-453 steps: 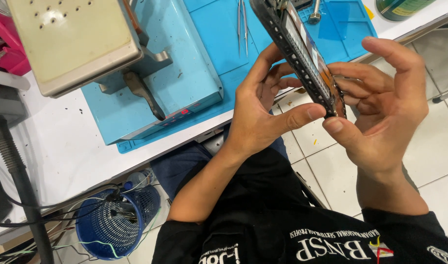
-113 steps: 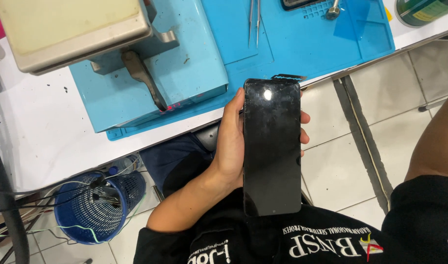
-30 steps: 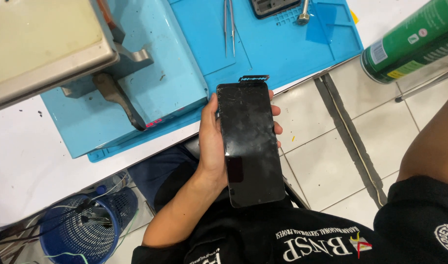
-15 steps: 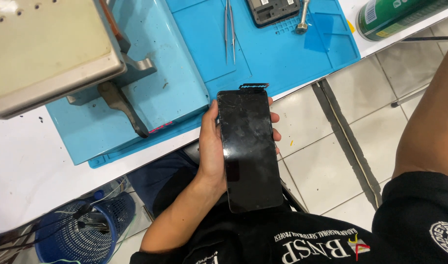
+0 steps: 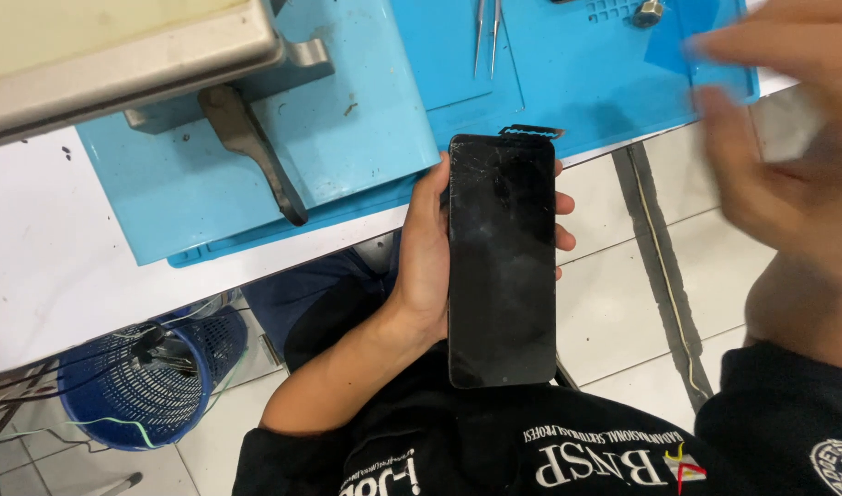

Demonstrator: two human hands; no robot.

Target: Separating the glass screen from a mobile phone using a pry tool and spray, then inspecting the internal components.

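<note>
Left hand (image 5: 426, 262) grips a cracked black phone (image 5: 502, 262) above the lap, below the blue mat (image 5: 348, 138). Right hand (image 5: 788, 156), blurred, is open, empty. Blue mesh basket (image 5: 155, 386) holds tangled wires.

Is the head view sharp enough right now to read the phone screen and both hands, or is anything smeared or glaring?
Head view: the phone in the left hand is sharp, its cracks and smudges showing near the top with only faint sheen, no strong glare; the right hand is heavily motion-blurred, its fingers smeared over the blue mat; lighting is even, shadows soft.
</note>
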